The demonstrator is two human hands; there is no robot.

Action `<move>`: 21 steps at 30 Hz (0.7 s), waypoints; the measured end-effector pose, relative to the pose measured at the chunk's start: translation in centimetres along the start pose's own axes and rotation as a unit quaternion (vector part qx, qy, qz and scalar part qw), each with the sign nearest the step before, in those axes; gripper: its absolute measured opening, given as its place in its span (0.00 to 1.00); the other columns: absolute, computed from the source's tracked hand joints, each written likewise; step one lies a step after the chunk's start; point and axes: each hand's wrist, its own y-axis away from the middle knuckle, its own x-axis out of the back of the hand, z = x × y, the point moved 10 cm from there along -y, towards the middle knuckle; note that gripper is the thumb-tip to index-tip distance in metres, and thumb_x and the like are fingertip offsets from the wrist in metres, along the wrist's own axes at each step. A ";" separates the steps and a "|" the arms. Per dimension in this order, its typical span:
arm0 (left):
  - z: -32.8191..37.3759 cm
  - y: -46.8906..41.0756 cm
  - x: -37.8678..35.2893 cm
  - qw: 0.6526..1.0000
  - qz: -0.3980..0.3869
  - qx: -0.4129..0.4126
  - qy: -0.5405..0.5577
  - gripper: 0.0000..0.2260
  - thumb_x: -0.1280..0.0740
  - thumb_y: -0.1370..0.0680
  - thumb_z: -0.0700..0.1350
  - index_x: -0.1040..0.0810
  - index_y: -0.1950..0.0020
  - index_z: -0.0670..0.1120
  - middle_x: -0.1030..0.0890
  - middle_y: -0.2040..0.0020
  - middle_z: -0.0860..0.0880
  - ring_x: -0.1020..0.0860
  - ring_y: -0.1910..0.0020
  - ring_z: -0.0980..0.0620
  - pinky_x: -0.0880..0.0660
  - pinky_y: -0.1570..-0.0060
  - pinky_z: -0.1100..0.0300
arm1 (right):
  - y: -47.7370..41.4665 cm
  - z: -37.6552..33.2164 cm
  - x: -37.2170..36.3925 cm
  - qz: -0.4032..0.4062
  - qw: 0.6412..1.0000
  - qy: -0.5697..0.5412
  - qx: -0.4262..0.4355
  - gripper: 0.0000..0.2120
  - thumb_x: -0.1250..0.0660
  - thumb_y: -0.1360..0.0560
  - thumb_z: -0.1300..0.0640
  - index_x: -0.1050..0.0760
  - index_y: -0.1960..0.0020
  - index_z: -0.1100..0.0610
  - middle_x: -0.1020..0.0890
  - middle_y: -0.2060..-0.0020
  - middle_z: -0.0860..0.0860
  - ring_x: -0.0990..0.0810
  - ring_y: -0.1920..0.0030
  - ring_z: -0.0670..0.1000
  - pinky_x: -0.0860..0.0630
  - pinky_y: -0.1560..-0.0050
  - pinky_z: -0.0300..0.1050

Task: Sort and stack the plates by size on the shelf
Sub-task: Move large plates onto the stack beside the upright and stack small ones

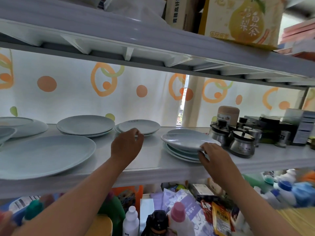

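Note:
Pale blue plates lie along the white shelf [150, 160]. A large oval plate [42, 155] sits at the front left, a pair of round plates [85, 126] behind it, and another stack [22, 126] at the far left. My left hand [127, 145] reaches the front rim of a small plate stack [141, 126] at the back, fingers curled at its edge. My right hand [213, 155] grips the near rim of the tilted top plate [184, 139] on a stack [180, 153] at the right.
Metal condiment jars [238, 143] with black lids stand right beside the right stack, with boxes behind them. An upper shelf [153, 48] carries cartons. Bottles and packets [179, 210] crowd the level below. A patterned curtain hangs behind.

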 end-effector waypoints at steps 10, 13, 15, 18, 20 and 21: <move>-3.9 -1.2 -3.2 0.996 -0.072 0.036 0.044 0.11 0.39 0.23 0.48 0.19 0.50 0.45 0.20 0.60 0.45 0.21 0.54 0.43 0.33 0.57 0.59 | 0.2 3.2 -0.6 0.009 0.998 0.009 -0.063 0.09 0.37 0.29 0.74 0.25 0.55 0.63 0.21 0.57 0.58 0.23 0.54 0.59 0.28 0.56 0.47; -4.3 -1.1 -3.3 0.996 -0.072 0.039 0.043 0.12 0.39 0.23 0.47 0.18 0.51 0.44 0.23 0.64 0.46 0.23 0.58 0.44 0.33 0.58 0.59 | 0.5 3.1 -0.8 0.006 0.997 0.030 -0.071 0.18 0.39 0.35 0.80 0.24 0.50 0.66 0.21 0.50 0.61 0.24 0.46 0.61 0.27 0.46 0.49; -4.4 -1.2 -3.3 0.996 -0.070 0.041 0.041 0.12 0.39 0.23 0.48 0.18 0.52 0.45 0.24 0.65 0.47 0.25 0.60 0.45 0.33 0.59 0.59 | 0.6 3.0 -0.9 0.010 0.996 0.051 -0.065 0.21 0.39 0.37 0.80 0.23 0.46 0.68 0.21 0.47 0.63 0.24 0.43 0.62 0.32 0.40 0.47; -4.4 -1.2 -3.3 0.996 -0.069 0.041 0.038 0.12 0.39 0.23 0.48 0.18 0.52 0.45 0.24 0.65 0.47 0.25 0.60 0.45 0.32 0.59 0.58 | 0.6 3.0 -1.1 0.008 0.992 0.103 -0.067 0.23 0.36 0.37 0.77 0.23 0.42 0.68 0.21 0.43 0.63 0.25 0.39 0.63 0.33 0.37 0.51; -4.5 -1.1 -3.3 0.996 -0.069 0.042 0.038 0.12 0.39 0.23 0.48 0.18 0.51 0.45 0.24 0.66 0.47 0.25 0.60 0.45 0.32 0.59 0.58 | 0.7 2.6 -0.9 0.027 0.989 0.127 -0.074 0.24 0.34 0.39 0.75 0.22 0.43 0.65 0.19 0.44 0.61 0.23 0.41 0.63 0.27 0.42 0.59; -4.5 -1.1 -3.3 0.996 -0.069 0.043 0.039 0.12 0.39 0.23 0.48 0.18 0.51 0.45 0.24 0.66 0.47 0.25 0.60 0.45 0.32 0.59 0.58 | 0.7 2.1 -0.6 0.046 0.988 0.133 -0.070 0.24 0.35 0.40 0.75 0.21 0.44 0.64 0.18 0.46 0.60 0.22 0.43 0.63 0.26 0.46 0.60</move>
